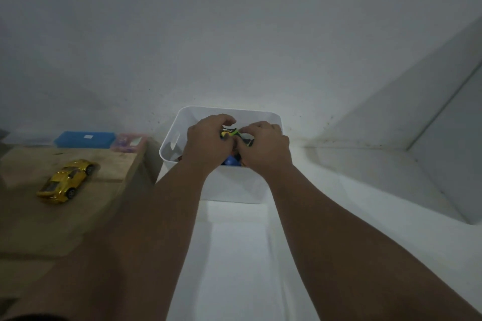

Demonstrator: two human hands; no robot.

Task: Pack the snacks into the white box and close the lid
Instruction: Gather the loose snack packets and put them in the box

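Note:
A white box (234, 187) stands open against the wall on a white surface. Both my hands reach into its top. My left hand (207, 142) and my right hand (264, 144) together grip a dark snack packet (230, 132) with yellow and green print, held just over the box's inside. A blue packet (230, 161) shows below it inside the box, between my wrists. Most of the box's contents are hidden by my hands. No lid can be made out.
A wooden board (52, 216) lies to the left with a gold toy car (66, 181) on it. Behind it sit a blue plastic case (84, 139) and a pink case (127, 142). A grey slanted panel (443, 138) rises at the right.

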